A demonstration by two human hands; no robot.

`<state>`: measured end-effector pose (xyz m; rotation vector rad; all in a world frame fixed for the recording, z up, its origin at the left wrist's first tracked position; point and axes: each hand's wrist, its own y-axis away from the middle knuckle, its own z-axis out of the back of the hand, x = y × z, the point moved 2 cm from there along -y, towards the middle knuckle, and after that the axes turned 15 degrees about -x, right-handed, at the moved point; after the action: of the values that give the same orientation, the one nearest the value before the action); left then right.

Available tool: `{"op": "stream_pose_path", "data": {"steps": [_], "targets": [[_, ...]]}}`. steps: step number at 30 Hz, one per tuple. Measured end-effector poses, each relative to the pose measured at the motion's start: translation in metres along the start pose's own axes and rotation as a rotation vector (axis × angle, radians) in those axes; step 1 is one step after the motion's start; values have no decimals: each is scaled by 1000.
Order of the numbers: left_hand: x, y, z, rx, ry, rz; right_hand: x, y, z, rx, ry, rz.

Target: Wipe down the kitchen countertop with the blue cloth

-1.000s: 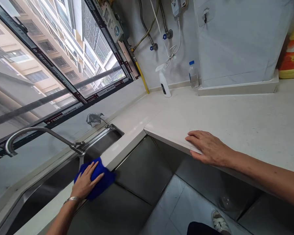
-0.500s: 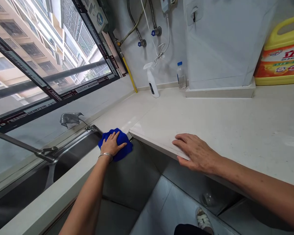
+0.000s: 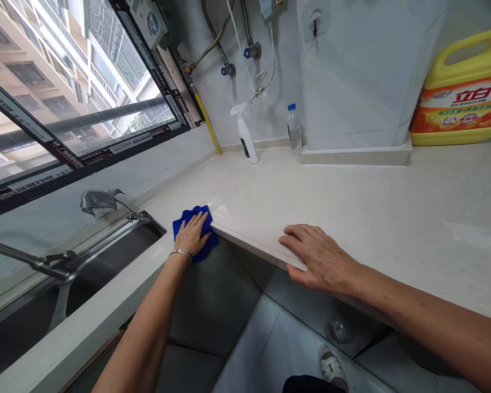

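Left hand (image 3: 192, 236): lower centre-left, palm flat, fingers spread, pressing on the cloth rather than clutching it; thin metal bangle (image 3: 182, 252) at the wrist.
Blue microfibre cloth (image 3: 183, 222): soft and bunched, at the inner corner of the counter, just right of the brushed-steel sink (image 3: 147, 222).
Wiping well: I'd press evenly, flatten the folds and work into the corner seam.
Cream stone counter (image 3: 352, 191): smooth, faintly speckled, square-edged.
Right hand (image 3: 317, 256): lower centre, lying loose and flat on the counter edge, holding nothing.
Yellow plastic jug (image 3: 458, 90): upper right, glossy, moulded handle.
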<state>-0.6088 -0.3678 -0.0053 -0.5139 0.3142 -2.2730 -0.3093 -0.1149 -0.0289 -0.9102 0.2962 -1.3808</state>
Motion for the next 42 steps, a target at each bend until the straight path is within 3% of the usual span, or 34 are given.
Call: {"op": "stream_pose_path", "data": {"steps": [5, 8, 13, 17, 20, 22, 26, 32, 35, 39, 42], "targets": [[-9, 5, 3, -26, 55, -65, 1, -4, 0, 25, -16, -21], [-25, 12, 5, -55, 150, -117, 0, -7, 2, 57, -40, -44], [-71, 36, 11, -146, 348, -153, -11, -16, 1, 77, -150, -143], [-112, 53, 26, -194, 338, -241, -27, -24, 6, -20, -285, -313], [-145, 61, 43, -245, 325, -372, -42, -19, 20, -90, -221, -415], [-172, 66, 55, -297, 348, -456, -53, -9, 37, -103, -149, -412], [-235, 79, 78, -449, 454, -579, -74, 27, 87, -83, 22, -249], [-335, 108, 111, -626, 636, -611, -115, 87, 167, -20, 348, -130], [-396, 132, 128, -701, 697, -614, -142, 110, 193, -130, 402, -171], [-484, 165, 151, -859, 726, -633, -168, 125, 212, -369, 383, -331], [-529, 177, 162, -925, 709, -713, -171, 126, 224, -444, 372, -400]]}}
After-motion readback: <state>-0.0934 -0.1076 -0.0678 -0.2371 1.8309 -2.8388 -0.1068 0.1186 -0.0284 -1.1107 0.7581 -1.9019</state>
